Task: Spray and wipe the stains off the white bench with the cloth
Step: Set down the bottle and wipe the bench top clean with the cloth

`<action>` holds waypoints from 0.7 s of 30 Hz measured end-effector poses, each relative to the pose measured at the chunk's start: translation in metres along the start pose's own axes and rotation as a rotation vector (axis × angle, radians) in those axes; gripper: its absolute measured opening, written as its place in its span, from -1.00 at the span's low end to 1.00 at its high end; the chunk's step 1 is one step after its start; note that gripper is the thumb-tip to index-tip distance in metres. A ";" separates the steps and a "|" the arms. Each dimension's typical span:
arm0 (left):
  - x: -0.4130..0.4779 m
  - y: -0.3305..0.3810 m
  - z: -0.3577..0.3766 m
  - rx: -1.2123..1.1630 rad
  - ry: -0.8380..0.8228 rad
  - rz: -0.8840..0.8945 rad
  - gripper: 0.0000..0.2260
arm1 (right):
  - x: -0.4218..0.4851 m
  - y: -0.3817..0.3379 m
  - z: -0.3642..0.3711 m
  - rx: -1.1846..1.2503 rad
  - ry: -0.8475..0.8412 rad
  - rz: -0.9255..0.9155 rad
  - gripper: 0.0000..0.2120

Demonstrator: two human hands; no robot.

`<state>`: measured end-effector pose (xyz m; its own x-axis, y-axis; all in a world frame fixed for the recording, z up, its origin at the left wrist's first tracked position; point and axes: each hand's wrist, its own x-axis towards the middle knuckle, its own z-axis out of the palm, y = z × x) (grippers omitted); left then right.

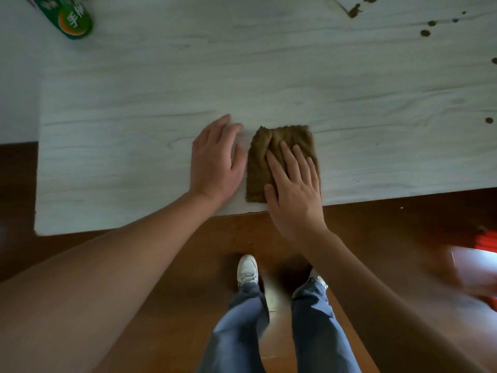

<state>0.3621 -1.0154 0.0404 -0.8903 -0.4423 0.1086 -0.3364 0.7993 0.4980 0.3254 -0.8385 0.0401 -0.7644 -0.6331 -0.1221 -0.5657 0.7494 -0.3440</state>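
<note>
A folded brown cloth (259,162) lies on the white bench (134,109) near its front edge. My right hand (293,184) lies flat on the cloth with the fingers spread, pressing it down. My left hand (215,160) rests flat on the bare bench just left of the cloth, fingers apart, holding nothing. Brown stains (355,10) and several dark drops (425,33) mark the bench at the far right. A green spray can (72,18) lies at the far left corner of the bench.
The bench's left end (39,157) and front edge (403,196) border a dark wooden floor (174,265). My legs in blue jeans and white shoes (247,267) stand below the bench. A blurred red and white object (481,262) sits on the floor at the right.
</note>
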 end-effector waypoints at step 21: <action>-0.020 0.021 0.008 0.241 -0.174 0.090 -0.50 | -0.029 0.085 -0.026 0.037 0.114 0.175 -0.49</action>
<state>0.3701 -0.9871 0.0420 -0.9519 -0.3059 -0.0161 -0.2986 0.9146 0.2728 0.2914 -0.7521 0.0383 -0.8813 -0.4662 -0.0771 -0.4110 0.8369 -0.3615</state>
